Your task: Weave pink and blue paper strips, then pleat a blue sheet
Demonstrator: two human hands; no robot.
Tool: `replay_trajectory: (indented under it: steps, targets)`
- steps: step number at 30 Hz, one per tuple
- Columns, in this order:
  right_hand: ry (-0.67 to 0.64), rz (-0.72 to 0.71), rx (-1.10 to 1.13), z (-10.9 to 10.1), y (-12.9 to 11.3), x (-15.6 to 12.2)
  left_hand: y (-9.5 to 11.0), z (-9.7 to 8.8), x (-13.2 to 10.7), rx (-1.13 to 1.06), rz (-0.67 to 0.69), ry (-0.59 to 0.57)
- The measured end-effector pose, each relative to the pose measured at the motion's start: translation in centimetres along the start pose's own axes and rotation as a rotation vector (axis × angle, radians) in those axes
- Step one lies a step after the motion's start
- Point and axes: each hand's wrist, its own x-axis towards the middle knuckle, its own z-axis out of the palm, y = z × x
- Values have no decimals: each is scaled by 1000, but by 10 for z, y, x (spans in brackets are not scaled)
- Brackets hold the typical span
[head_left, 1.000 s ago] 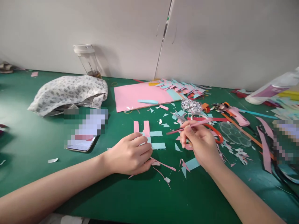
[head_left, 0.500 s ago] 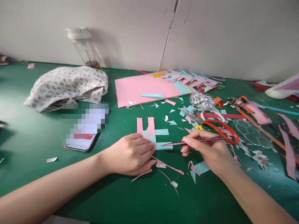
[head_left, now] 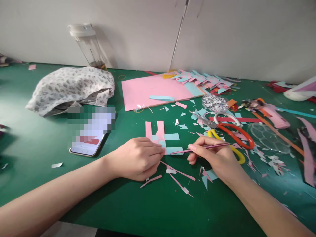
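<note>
Where the two hands meet on the green mat, the holdings are these:

Left hand (head_left: pixel 138 158): palm down, fingers curled together, tips pressing the near edge of the woven paper piece (head_left: pixel 161 138); grips nothing.
Woven paper piece: flat on the mat between the hands; two upright pink strips crossed by pale blue strips, matte card, square-cut ends.
Right hand (head_left: pixel 217 158): fingers pinched narrow around a thin pink stick (head_left: pixel 197 149), held like a pen.
Thin pink stick: slender, straight, nearly level; its tip lies on the lowest blue strip, just beside the left fingertips.
Mat (head_left: pixel 153 207): dark green, smooth, strewn with pink and blue offcuts, slivers and triangles.
Scissors (head_left: pixel 229 136): orange and yellow loop handles, metal blades, lying just beyond the right hand.
Pink sheet (head_left: pixel 145 90): large, flat rectangle, further back, a blue strip on it.
Googly eyes (head_left: pixel 214 102): small round heap, glossy.
Phone (head_left: pixel 89 144): flat, dark-edged, left of the hands.
Cloth (head_left: pixel 69 87): crumpled, speckled print.
Bottle (head_left: pixel 87 44): clear, white cap, leaning by the wall.
</note>
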Motion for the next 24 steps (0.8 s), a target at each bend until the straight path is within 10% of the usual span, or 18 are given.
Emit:
replay_trajectory:
  steps: [24]
  targets:
    - [20, -9, -11, 2, 1, 0, 2, 0, 1, -9, 10, -31]
